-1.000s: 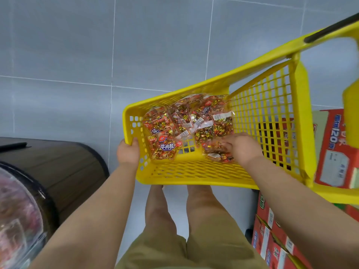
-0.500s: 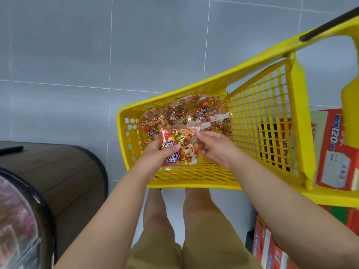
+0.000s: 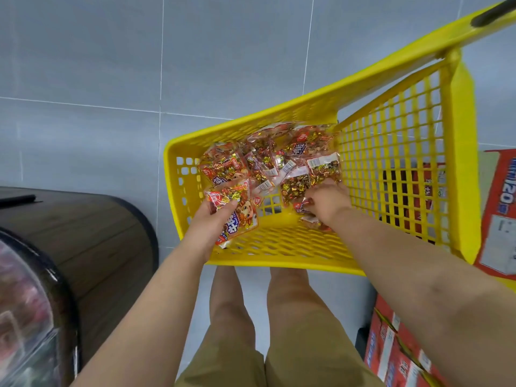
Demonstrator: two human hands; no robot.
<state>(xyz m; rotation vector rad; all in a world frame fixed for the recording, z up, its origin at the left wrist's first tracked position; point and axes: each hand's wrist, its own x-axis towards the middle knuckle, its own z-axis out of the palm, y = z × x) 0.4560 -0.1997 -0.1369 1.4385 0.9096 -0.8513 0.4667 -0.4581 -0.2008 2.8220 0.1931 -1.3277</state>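
Inside the yellow basket [image 3: 279, 259], near its left wall, my left hand [image 3: 209, 226] is pinching a candy packet [image 3: 241, 219] by its far corner; to the right, my right hand [image 3: 328, 203] is curling into the packet pile [image 3: 265, 163], grip I cannot tell.

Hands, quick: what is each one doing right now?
Left hand: holds a candy bag over the basket.
Right hand: curled among the bags in the basket; grip cannot be told.
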